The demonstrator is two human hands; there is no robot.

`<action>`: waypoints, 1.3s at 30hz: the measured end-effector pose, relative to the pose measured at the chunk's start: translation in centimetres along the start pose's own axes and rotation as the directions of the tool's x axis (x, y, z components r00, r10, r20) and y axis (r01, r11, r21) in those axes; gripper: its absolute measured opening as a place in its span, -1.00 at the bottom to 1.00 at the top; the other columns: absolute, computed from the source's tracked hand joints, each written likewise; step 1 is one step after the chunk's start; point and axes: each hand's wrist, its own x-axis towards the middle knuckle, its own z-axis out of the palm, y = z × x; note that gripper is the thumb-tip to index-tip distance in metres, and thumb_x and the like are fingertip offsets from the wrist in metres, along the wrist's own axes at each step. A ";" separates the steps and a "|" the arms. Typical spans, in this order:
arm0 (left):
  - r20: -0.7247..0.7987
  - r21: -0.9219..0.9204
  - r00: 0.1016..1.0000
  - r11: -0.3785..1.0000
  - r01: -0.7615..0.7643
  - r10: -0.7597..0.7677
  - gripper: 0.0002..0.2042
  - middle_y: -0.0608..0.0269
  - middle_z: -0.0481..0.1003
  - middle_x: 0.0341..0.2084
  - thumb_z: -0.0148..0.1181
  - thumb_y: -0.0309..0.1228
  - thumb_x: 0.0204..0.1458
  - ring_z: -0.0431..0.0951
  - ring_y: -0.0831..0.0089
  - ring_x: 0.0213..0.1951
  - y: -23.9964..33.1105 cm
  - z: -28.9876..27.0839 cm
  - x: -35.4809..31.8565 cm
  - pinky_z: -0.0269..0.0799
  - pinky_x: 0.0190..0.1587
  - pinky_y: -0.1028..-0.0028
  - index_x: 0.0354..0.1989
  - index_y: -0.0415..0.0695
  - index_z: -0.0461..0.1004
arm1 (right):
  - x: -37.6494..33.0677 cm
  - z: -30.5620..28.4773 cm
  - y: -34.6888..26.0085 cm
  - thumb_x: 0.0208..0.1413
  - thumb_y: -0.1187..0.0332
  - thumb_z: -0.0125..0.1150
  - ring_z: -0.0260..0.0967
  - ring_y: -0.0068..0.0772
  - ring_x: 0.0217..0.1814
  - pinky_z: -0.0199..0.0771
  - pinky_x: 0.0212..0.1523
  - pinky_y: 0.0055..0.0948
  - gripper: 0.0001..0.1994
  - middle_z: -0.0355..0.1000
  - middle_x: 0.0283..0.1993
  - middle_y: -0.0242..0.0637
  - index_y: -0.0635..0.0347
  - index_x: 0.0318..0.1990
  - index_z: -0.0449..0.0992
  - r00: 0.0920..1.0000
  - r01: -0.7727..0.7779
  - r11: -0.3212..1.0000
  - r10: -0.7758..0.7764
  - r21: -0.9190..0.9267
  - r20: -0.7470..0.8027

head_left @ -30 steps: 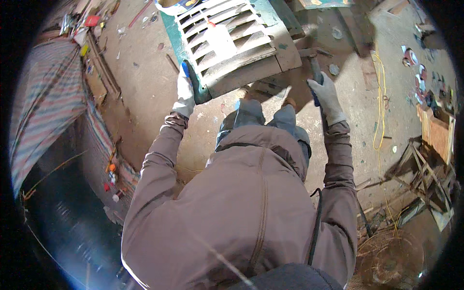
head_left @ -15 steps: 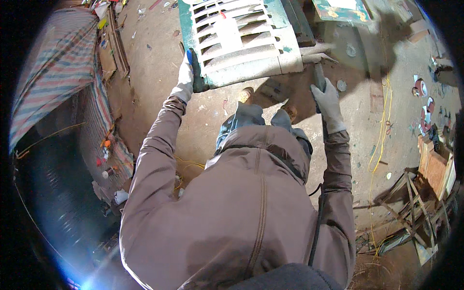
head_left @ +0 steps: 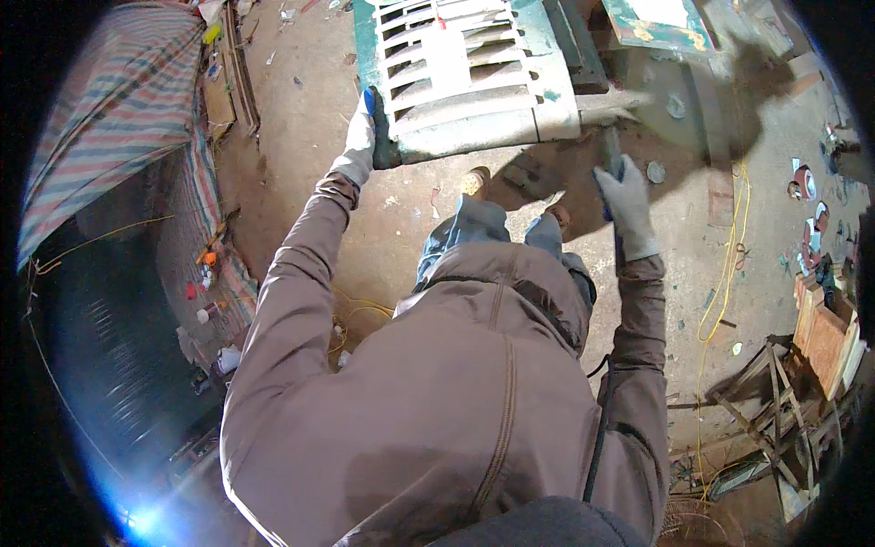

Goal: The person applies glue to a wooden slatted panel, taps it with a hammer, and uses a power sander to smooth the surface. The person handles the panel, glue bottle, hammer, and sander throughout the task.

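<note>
A slatted panel (head_left: 474,126), pale on top with dark green edges, lies in front of me at the top of the view. My left hand (head_left: 361,137), in a light glove with blue at the fingertips, grips its near left edge. The fingers are partly hidden by the panel's side. My right hand (head_left: 629,202), also gloved, is wrapped round the dark handle of a hammer (head_left: 612,146). The hammer's head is blurred and lies close to the panel's near right corner; whether it touches I cannot tell.
Striped sheeting (head_left: 118,109) hangs at the left beside a dark surface (head_left: 118,337). Another green panel (head_left: 658,25) lies at the far right. A yellow cord (head_left: 729,264) runs along the floor at right, near a wooden box (head_left: 825,333) and scrap frames (head_left: 775,410). Bright light glares at lower left.
The whole view has shifted slightly, so things appear a little farther right. The hammer's head has turned and blurred beside the panel's corner. My left hand keeps its hold on the edge.
</note>
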 end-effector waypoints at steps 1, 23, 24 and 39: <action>0.037 -0.004 0.999 1.000 -0.011 0.011 -0.40 0.34 0.54 -0.16 0.11 0.25 0.20 0.53 0.37 -0.24 0.2 0.4 0.0 0.51 -0.16 0.26 0.18 0.03 0.49 | 0.4 -0.9 0.0 0.18 0.16 0.31 0.52 -0.20 -0.24 0.49 -0.25 -0.22 -0.63 0.49 -0.35 -0.14 0.34 -0.12 0.47 0.999 -0.033 0.999 0.033 0.034 0.002; -0.143 0.329 0.961 0.927 -0.178 0.235 -0.45 0.27 0.54 -0.28 0.15 0.24 0.18 0.50 0.33 -0.27 0.6 0.2 -2.0 0.47 -0.13 0.25 -0.01 -0.03 0.53 | -0.2 1.5 0.4 0.19 0.16 0.28 0.45 0.04 -0.38 0.41 -0.27 -0.05 -0.67 0.46 -0.40 -0.03 0.28 -0.23 0.40 1.000 -0.005 0.998 0.005 0.055 -0.006; -0.175 0.511 0.916 0.829 -0.229 0.361 -0.43 0.20 0.53 -0.23 0.16 0.22 0.19 0.50 0.27 -0.20 0.7 0.6 -2.2 0.44 -0.06 0.22 0.02 -0.07 0.51 | -0.5 1.3 -0.1 0.19 0.16 0.28 0.47 0.09 -0.35 0.41 -0.26 -0.03 -0.68 0.48 -0.39 0.00 0.27 -0.22 0.41 0.999 0.014 1.000 -0.014 0.018 -0.033; 0.676 0.447 0.052 -0.352 -0.823 0.735 -0.51 -0.04 0.49 0.03 0.37 -0.07 0.09 0.50 -0.03 0.04 7.1 23.5 -10.1 0.41 0.09 0.09 0.10 -0.10 0.51 | -0.5 -2.9 0.1 0.16 0.12 0.34 0.55 0.09 -0.22 0.47 -0.17 -0.03 -0.63 0.56 -0.33 -0.06 0.24 -0.11 0.46 0.956 0.110 0.975 -0.158 -0.194 -0.249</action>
